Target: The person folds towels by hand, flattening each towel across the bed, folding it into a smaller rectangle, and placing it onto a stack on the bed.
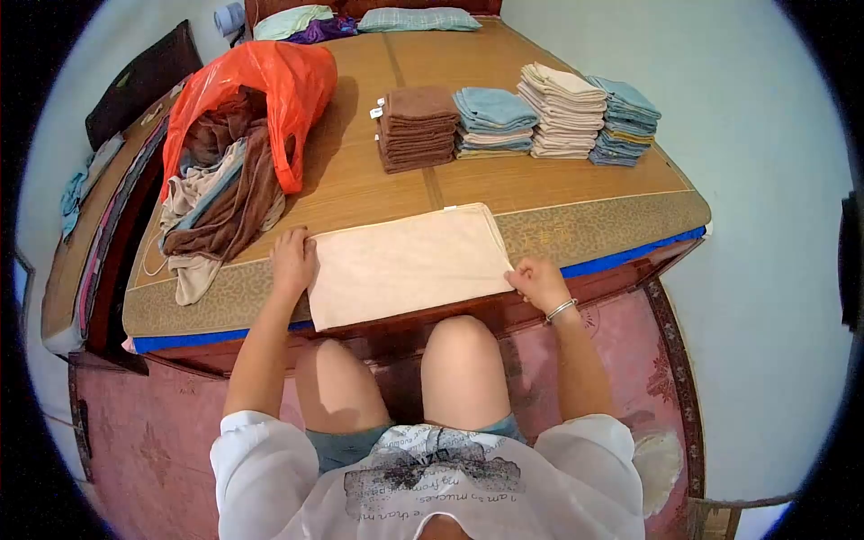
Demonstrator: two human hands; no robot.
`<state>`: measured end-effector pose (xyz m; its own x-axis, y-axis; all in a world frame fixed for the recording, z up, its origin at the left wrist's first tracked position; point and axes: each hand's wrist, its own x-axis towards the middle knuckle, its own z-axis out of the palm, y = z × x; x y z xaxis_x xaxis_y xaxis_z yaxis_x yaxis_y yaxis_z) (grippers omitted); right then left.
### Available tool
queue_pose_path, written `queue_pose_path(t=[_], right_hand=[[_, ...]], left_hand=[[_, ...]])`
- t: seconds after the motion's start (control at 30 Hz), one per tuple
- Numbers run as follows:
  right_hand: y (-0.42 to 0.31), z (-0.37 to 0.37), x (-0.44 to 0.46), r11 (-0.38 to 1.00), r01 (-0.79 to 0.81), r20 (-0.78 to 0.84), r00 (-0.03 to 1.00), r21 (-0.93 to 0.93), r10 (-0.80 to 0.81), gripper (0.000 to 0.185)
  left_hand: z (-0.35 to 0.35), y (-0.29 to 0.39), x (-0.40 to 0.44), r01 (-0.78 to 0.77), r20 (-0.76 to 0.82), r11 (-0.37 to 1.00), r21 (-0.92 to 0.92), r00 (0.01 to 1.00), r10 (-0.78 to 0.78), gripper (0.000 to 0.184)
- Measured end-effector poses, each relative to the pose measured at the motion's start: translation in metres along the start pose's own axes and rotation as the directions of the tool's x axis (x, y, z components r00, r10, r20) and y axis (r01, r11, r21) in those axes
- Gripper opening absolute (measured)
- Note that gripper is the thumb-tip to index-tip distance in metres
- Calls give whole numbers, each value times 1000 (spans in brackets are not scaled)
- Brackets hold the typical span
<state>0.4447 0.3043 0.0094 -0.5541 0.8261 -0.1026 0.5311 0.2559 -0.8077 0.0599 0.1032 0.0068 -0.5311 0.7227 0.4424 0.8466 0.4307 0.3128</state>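
Note:
A cream towel (405,265), folded into a long rectangle, lies across the front edge of the bed mat, its near side hanging slightly over. At its left end is my left hand (293,261), fingers curled at the towel's edge. My right hand (538,283), with a bracelet at the wrist, pinches the near right corner between thumb and fingers. A small white tag shows on the towel's far edge.
Folded stacks stand farther back: brown towels (418,130), blue towels (495,112), cream towels (562,112) and more blue ones (624,121). An orange-red plastic bag (306,81) at left spills crumpled towels (229,202). Pillows (419,19) lie at the far end.

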Motion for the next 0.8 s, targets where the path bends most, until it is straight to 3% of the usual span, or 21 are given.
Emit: queue_pose_path(t=[0.1, 0.13, 0.17, 0.2, 0.23, 0.3, 0.33, 0.4, 0.43, 0.5, 0.53, 0.6, 0.67, 0.8], right_hand=[[1, 5, -2, 984, 60, -60, 996, -166, -70, 27], [-6, 4, -1, 984, 65, -55, 996, -169, -75, 27], [-15, 4, -3, 966, 155, -163, 968, -208, -191, 25], [-24, 6, -4, 938, 235, -264, 917, -253, -301, 23], [-35, 8, -4, 939, 234, -260, 918, -251, -298, 23], [-55, 18, 0, 827, 417, -260, 810, -377, -526, 21], [-59, 29, 2, 827, 415, -259, 810, -380, -526, 21], [-64, 56, 10, 734, 578, -113, 753, -356, -648, 32], [-67, 70, 12, 734, 578, -112, 754, -357, -648, 32], [-69, 92, 15, 593, 561, 83, 763, -577, -642, 52], [-66, 94, 21, 595, 560, 84, 765, -577, -638, 52], [-60, 96, 33, 600, 486, 132, 834, -636, -535, 66], [-54, 86, 47, 618, 462, 147, 859, -636, -490, 69], [-57, 62, 69, 615, 371, 100, 898, -696, -428, 70]], left_hand=[[-7, 12, -2, 61, 51, 998, 26, 997, -62, 27], [-10, 18, -4, -51, -53, 996, 71, 997, 55, 29], [-14, 25, -7, -158, -146, 979, 128, 973, 177, 32], [-25, 39, -10, -212, -107, 971, 108, 969, 223, 35], [-26, 49, -14, -210, -104, 971, 110, 970, 222, 35], [-23, 65, -24, -328, 14, 945, -12, 944, 328, 36], [-19, 71, -28, -328, 14, 945, -15, 945, 328, 36], [-10, 79, -35, -351, 116, 924, -151, 922, 369, 41], [-5, 81, -38, -350, 115, 924, -153, 922, 369, 41], [0, 83, -42, -365, 131, 931, -6, 923, 362, 50], [0, 82, -41, -315, 227, 949, 12, 925, 305, 58], [-4, 77, -38, -301, 257, 953, 47, 925, 280, 59], [-11, 71, -35, -256, 316, 961, 100, 925, 213, 63], [-11, 53, -30, -169, 298, 977, 130, 946, 124, 64]])
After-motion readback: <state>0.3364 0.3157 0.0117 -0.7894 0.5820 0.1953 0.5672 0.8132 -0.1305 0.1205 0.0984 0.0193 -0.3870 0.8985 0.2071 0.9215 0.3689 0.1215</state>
